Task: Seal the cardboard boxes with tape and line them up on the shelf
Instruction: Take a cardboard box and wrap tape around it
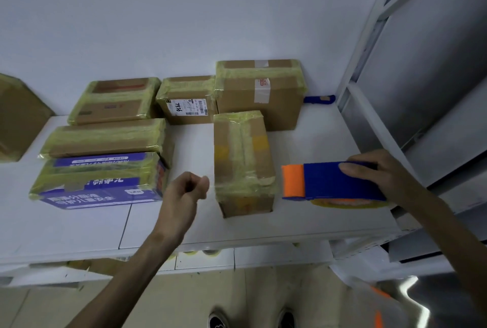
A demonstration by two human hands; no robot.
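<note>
Several taped cardboard boxes lie on a white shelf (263, 232). The nearest one, a narrow box (242, 161) wrapped in yellowish tape, lies between my hands. My left hand (188, 190) hovers just left of it with fingers curled into a loose fist, holding nothing I can see. My right hand (379, 172) grips a blue and orange tape dispenser (332, 182) to the right of that box, just above the shelf. A blue printed box (100, 180) lies at the left, with a flat box (105, 139) behind it.
At the back stand a large box (259, 93), a labelled box (187, 100) and a flat box (116, 99). Another box (18, 116) sits at the far left. A blue tool (319, 99) lies by the wall. A grey shelf upright (369, 64) rises at the right.
</note>
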